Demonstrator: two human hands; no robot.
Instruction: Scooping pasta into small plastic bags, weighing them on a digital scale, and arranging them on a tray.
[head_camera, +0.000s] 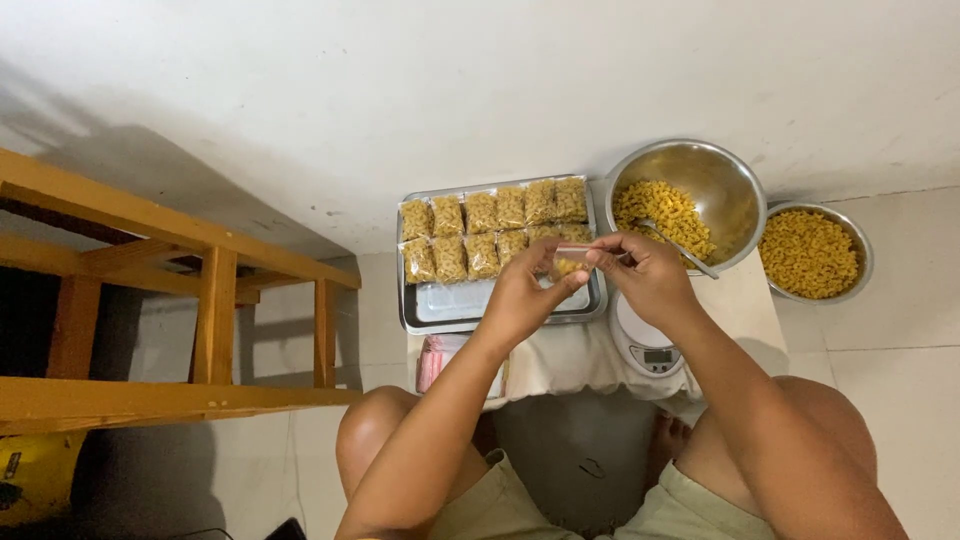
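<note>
My left hand (522, 293) and my right hand (645, 272) together pinch the top edge of a small clear bag of yellow pasta (572, 261), held just above a metal tray (500, 305). Several filled pasta bags (490, 228) lie in two rows in the tray's far half. Behind my right hand, a large steel bowl (722, 180) holds loose pasta and a spoon (682, 250). A white digital scale (645, 347) sits under my right wrist.
A smaller steel bowl of pasta (812, 252) stands on the floor at right. A stack of empty bags (436, 360) lies at the low table's front left edge. A wooden bench frame (215, 300) stands at left. My knees flank the table.
</note>
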